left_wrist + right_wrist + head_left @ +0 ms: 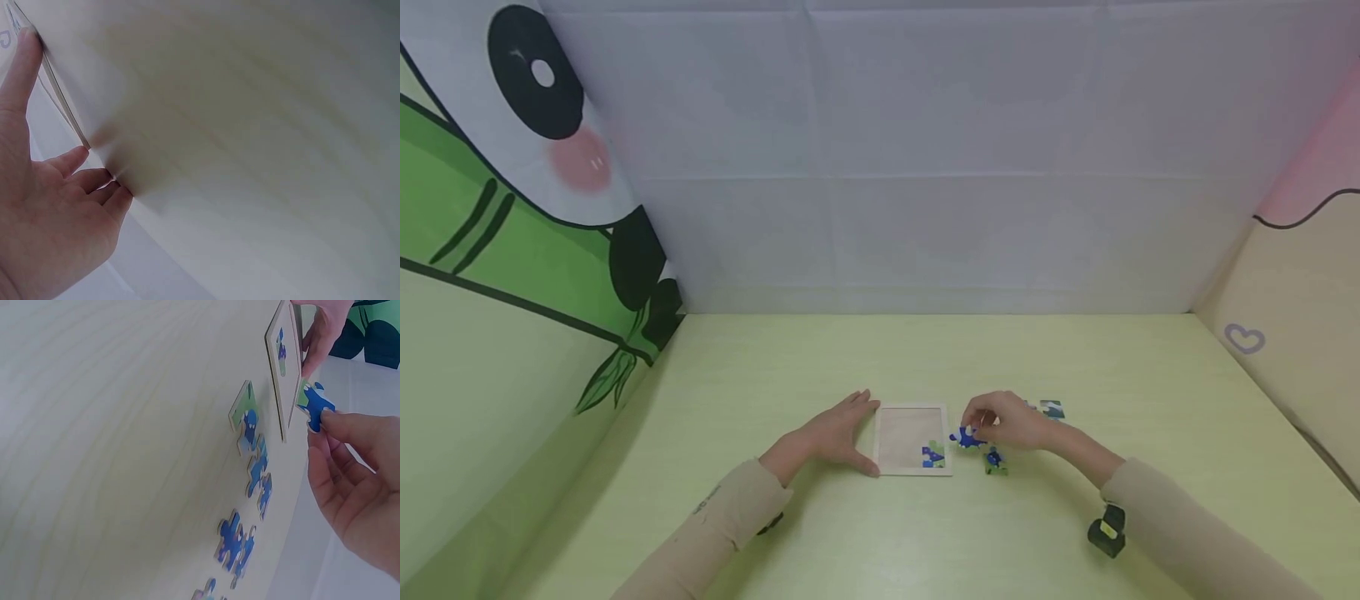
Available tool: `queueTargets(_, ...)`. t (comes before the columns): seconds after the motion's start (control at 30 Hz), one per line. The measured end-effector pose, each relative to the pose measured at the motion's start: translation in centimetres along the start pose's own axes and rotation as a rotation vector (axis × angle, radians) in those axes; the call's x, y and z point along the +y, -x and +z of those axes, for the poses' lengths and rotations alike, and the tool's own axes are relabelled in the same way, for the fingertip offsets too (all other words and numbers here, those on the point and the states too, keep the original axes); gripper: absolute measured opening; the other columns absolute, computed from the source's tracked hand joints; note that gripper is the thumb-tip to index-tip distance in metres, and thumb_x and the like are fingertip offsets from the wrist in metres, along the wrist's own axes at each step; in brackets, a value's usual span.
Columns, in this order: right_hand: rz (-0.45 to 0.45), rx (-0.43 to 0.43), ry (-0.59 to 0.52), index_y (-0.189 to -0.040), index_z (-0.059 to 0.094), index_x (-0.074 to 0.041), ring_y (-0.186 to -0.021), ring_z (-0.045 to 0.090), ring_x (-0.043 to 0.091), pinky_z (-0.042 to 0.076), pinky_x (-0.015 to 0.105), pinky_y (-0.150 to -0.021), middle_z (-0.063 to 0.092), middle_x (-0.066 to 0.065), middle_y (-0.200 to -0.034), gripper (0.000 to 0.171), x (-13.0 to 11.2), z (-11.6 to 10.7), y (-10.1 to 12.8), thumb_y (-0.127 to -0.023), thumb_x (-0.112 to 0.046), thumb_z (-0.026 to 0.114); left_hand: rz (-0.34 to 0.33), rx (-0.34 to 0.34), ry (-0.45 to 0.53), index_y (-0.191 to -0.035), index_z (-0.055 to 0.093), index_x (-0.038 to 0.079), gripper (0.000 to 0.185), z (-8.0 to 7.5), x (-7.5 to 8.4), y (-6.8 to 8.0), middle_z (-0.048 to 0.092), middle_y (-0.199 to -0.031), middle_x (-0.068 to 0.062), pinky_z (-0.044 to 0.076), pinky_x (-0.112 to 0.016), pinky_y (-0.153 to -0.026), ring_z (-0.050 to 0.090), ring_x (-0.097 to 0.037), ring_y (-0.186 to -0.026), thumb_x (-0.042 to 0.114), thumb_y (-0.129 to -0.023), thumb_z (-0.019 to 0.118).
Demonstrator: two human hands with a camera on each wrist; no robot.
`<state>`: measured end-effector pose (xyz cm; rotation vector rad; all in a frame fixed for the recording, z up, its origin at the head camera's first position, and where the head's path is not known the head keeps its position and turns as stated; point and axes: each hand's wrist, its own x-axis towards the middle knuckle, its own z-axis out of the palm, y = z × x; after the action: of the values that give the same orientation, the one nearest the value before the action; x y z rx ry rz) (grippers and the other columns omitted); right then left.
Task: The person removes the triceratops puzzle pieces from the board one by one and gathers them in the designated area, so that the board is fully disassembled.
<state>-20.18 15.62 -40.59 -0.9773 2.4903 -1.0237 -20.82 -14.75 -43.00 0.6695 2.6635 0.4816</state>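
Note:
A small wooden puzzle frame [912,412] lies on the pale green table, with one blue-and-green piece [932,455] set in its near right corner. My left hand [838,435] lies flat with straight fingers against the frame's left edge [62,109]. My right hand [1009,421] pinches a blue puzzle piece [967,437] just right of the frame; in the right wrist view the piece [316,407] sits between thumb and fingertip beside the frame [282,369]. Several loose pieces lie to the right, one [996,461] just below my hand.
More loose pieces [236,540] lie in a row on the table, one [1051,409] beyond my right hand. A black wrist device [1107,528] sits on my right sleeve. Printed fabric walls close in the table on left, back and right.

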Motion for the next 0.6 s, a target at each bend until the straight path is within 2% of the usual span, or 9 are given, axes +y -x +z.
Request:
queueTargets(0.3, 0.030, 0.005, -0.009, -0.090, 0.064, -0.003, -0.073, 0.056, 0.006, 0.051, 0.020, -0.063, 0.065, 0.004, -0.085, 0.011, 1.4, -1.2, 2.6, -0.082, 0.003, 0.059, 0.006, -0.008, 0.008, -0.143, 0.028, 0.010, 0.105, 0.1, -0.1, -0.1, 0.015, -0.152, -0.012, 0.021, -0.048, -0.112, 0.010, -0.030, -0.140, 0.052, -0.061, 0.078)
queueTargets(0.6, 0.064, -0.004, -0.040, -0.087, 0.063, -0.005, -0.070, 0.052, 0.004, 0.050, 0.020, -0.059, 0.060, 0.003, -0.078, 0.009, 3.3, -1.8, 5.4, -0.081, 0.001, 0.060, 0.006, -0.004, 0.015, -0.144, 0.027, 0.010, 0.106, 0.1, -0.2, 0.0, 0.015, -0.152, -0.011, 0.020, -0.047, -0.112, 0.010, -0.029, -0.141, 0.052, -0.061, 0.078)
